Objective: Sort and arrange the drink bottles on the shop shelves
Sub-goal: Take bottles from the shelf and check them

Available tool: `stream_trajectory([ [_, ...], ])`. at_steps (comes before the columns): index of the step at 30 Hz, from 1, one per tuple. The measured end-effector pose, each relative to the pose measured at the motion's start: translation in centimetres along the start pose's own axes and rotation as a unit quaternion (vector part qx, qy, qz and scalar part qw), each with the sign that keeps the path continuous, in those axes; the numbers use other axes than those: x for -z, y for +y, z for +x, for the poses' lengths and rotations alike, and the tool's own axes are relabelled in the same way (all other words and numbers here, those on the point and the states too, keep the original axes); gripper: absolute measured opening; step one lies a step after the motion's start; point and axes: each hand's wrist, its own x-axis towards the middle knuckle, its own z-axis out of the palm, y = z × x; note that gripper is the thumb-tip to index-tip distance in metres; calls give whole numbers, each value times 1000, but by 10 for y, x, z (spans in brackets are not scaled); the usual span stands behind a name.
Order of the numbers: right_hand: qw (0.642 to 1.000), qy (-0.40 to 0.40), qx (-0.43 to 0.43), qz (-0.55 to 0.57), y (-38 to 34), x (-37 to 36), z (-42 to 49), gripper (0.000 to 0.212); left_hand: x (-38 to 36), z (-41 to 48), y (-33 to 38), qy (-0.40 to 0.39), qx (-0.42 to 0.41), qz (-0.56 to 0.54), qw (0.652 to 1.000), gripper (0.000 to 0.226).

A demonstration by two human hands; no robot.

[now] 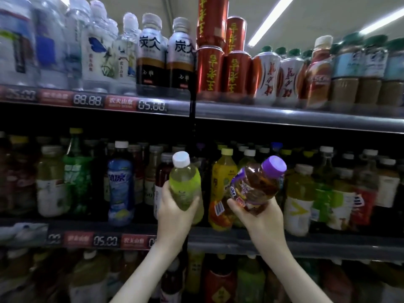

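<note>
Green bottle (184, 182) in left fingers (195, 203), purple-capped bottle (255, 186) tilted in right fingers (232, 204)

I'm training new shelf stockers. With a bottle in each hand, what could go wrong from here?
The purple-capped bottle is tilted, held near its base by the right hand, so it might slip. With the left hand holding the green bottle too, neither hand is free to steady neighbours on the packed middle shelf.
</note>
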Motion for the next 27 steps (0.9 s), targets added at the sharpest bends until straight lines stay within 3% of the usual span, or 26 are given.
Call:
stream_trajectory([
  [3, 999, -17, 9, 39, 5, -17, 1, 53, 25, -2, 15, 80, 0, -32, 996, 73],
  [10, 996, -76, 38, 41, 11, -58, 18, 56, 69, -7, 40, 161, -62, -12, 985, 56],
  [13, 994, -52, 86, -34, 17, -77, 17, 66, 78, -9, 37, 159, -51, 15, 986, 57],
  [17, 995, -67, 67, -26, 14, -91, 20, 85, 85, -9, 31, 113, -12, 24, 993, 66],
  [20, 974, -64, 127, -174, 13, -98, 27, 97, 86, -8, 29, 79, 6, 18, 997, 65],
  [23, 911, -1, 159, -381, 19, -107, 35, 104, 85, -6, 30, 55, 17, 10, 998, 58],
  [27, 878, 70, 181, -438, 27, -103, 50, 100, 82, -2, 29, 38, 36, -3, 999, 57],
])
